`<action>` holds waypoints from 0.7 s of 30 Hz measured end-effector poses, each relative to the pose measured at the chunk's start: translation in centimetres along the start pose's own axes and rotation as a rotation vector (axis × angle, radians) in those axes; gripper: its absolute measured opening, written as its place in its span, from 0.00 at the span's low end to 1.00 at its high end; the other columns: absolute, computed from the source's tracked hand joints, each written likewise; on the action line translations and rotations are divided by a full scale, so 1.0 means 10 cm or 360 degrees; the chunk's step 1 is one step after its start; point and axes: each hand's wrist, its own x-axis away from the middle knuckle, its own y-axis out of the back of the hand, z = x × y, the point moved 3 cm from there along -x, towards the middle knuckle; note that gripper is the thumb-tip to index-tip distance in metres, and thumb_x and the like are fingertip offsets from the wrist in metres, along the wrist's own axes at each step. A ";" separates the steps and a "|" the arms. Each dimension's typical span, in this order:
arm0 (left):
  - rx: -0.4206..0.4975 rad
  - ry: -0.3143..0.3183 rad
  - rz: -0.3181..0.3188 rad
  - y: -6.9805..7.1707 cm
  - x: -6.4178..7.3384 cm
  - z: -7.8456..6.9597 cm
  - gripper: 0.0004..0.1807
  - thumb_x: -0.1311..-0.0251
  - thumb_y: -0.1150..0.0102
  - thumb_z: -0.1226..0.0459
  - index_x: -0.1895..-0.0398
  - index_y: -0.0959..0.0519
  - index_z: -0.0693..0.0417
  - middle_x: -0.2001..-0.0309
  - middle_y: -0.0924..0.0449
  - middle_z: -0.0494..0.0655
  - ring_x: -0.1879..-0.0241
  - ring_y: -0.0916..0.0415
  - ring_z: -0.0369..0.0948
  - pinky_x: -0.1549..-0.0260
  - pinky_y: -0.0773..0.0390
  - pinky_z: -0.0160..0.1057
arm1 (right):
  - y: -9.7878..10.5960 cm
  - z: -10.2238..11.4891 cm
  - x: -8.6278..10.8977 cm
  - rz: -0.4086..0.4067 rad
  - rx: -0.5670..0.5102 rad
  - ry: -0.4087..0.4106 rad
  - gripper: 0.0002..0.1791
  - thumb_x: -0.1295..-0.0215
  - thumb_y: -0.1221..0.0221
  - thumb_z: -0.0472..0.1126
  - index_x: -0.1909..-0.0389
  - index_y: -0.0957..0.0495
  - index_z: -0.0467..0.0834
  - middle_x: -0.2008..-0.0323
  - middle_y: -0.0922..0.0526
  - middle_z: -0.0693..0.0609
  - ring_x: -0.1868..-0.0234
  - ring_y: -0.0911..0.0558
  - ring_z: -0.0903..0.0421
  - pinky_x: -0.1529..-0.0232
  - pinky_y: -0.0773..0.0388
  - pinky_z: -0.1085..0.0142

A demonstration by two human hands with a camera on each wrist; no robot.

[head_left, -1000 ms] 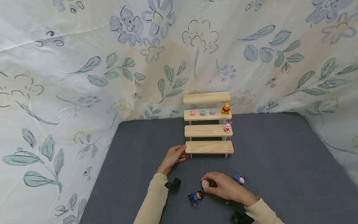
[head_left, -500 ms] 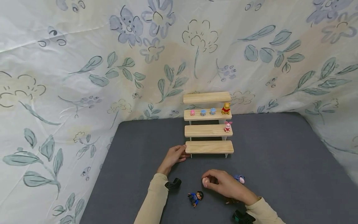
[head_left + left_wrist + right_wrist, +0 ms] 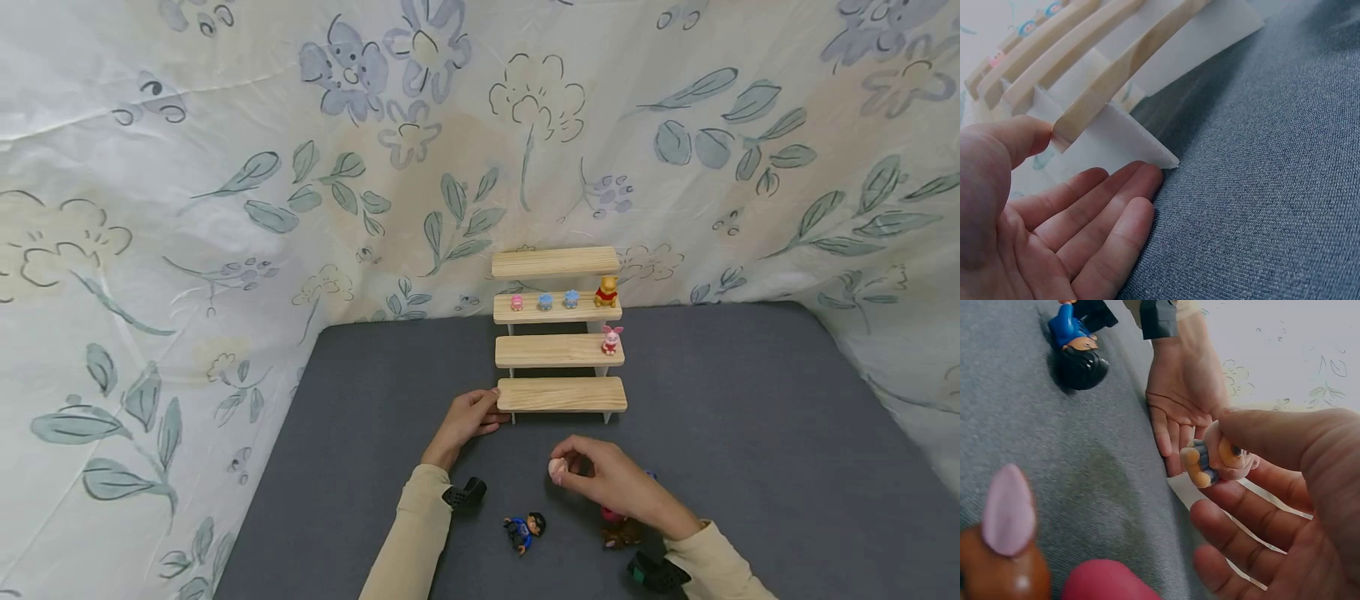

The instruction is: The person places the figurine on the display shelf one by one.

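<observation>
My right hand (image 3: pixel 611 479) pinches a small figurine (image 3: pixel 1207 456) between thumb and fingers, above the dark cloth in front of the shelf. It has a pale pink top, a yellowish face and feet, and a dark blue middle. My left hand (image 3: pixel 467 422) is at the left end of the lowest step of a wooden tiered display shelf (image 3: pixel 561 394). In the left wrist view its thumb touches the plank's end, and the relaxed fingers (image 3: pixel 1113 247) lie beside the white leg (image 3: pixel 1129 134).
Figurines on the shelf: a yellow bear in red (image 3: pixel 606 292), a pink piglet (image 3: pixel 611 340), two blue ones and a small pink one (image 3: pixel 517 302). A blue-clad toy man (image 3: pixel 522 531) lies on the cloth. A brown figure (image 3: pixel 621 535) is near my right wrist. Patterned fabric (image 3: pixel 420 208) hangs behind.
My right hand has lifted and moved slightly forward and to the right with the figurine, uncovering more of the brown figure. The left hand has stayed at the shelf.
</observation>
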 end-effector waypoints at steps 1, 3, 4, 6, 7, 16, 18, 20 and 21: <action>0.0004 0.0000 0.0000 0.00 0.00 0.00 0.31 0.29 0.45 0.41 0.42 0.19 0.58 0.53 0.11 0.55 0.52 0.12 0.42 0.56 0.12 0.35 | 0.01 0.00 0.00 -0.0009 0.0004 -0.0011 0.17 0.31 0.36 0.55 0.49 0.19 0.49 0.62 0.17 0.59 0.64 0.21 0.66 0.70 0.23 0.69; 0.0008 -0.0001 -0.0001 0.00 0.01 0.00 0.31 0.30 0.45 0.41 0.42 0.19 0.58 0.53 0.11 0.55 0.52 0.12 0.42 0.56 0.12 0.35 | 0.03 0.01 0.00 -0.0034 0.0013 -0.0021 0.17 0.31 0.36 0.55 0.49 0.19 0.50 0.62 0.17 0.60 0.65 0.21 0.66 0.70 0.23 0.69; 0.0010 -0.0002 -0.0002 0.00 0.01 0.00 0.31 0.30 0.45 0.41 0.42 0.19 0.58 0.53 0.11 0.55 0.51 0.12 0.42 0.56 0.12 0.35 | 0.04 0.01 -0.01 -0.0049 0.0016 -0.0024 0.16 0.31 0.36 0.55 0.49 0.19 0.51 0.62 0.18 0.60 0.65 0.21 0.65 0.70 0.23 0.68; 0.0012 0.0001 -0.0004 0.00 0.01 0.00 0.31 0.30 0.45 0.41 0.43 0.19 0.58 0.53 0.11 0.54 0.51 0.12 0.42 0.56 0.12 0.35 | 0.06 0.02 -0.01 -0.0081 0.0021 -0.0013 0.15 0.32 0.36 0.54 0.50 0.20 0.51 0.63 0.18 0.60 0.66 0.22 0.65 0.70 0.23 0.68; 0.0011 0.0001 -0.0004 0.00 0.01 0.00 0.31 0.30 0.44 0.41 0.43 0.19 0.58 0.53 0.11 0.54 0.51 0.12 0.42 0.56 0.12 0.35 | 0.07 0.03 -0.01 -0.0100 0.0026 -0.0009 0.15 0.32 0.35 0.54 0.50 0.20 0.52 0.63 0.18 0.60 0.66 0.22 0.64 0.70 0.24 0.68; 0.0006 0.0000 -0.0013 -0.01 0.00 0.02 0.31 0.30 0.45 0.41 0.43 0.18 0.57 0.54 0.11 0.54 0.52 0.12 0.42 0.56 0.12 0.35 | 0.17 0.11 -0.03 -0.0232 0.0061 -0.0005 0.12 0.32 0.34 0.52 0.53 0.20 0.54 0.65 0.18 0.59 0.67 0.22 0.64 0.68 0.23 0.69; 0.0005 -0.0003 -0.0013 -0.01 0.00 0.03 0.31 0.30 0.45 0.41 0.43 0.18 0.58 0.54 0.11 0.54 0.52 0.12 0.42 0.56 0.12 0.35 | 0.20 0.13 -0.03 -0.0258 0.0082 0.0010 0.12 0.33 0.34 0.51 0.53 0.21 0.54 0.65 0.19 0.60 0.66 0.22 0.64 0.67 0.23 0.69; 0.0003 -0.0007 -0.0013 -0.01 0.00 0.03 0.31 0.30 0.45 0.41 0.43 0.19 0.58 0.54 0.11 0.54 0.52 0.12 0.42 0.56 0.12 0.35 | 0.22 0.14 -0.04 -0.0289 0.0103 0.0015 0.12 0.33 0.33 0.51 0.53 0.20 0.54 0.65 0.19 0.60 0.65 0.22 0.63 0.66 0.22 0.69; 0.0003 -0.0007 -0.0013 -0.01 0.01 0.03 0.31 0.30 0.45 0.41 0.43 0.19 0.58 0.53 0.11 0.54 0.52 0.12 0.42 0.56 0.12 0.35 | 0.23 0.15 -0.05 -0.0299 0.0106 0.0015 0.12 0.33 0.33 0.50 0.54 0.20 0.54 0.65 0.19 0.60 0.65 0.22 0.63 0.66 0.22 0.69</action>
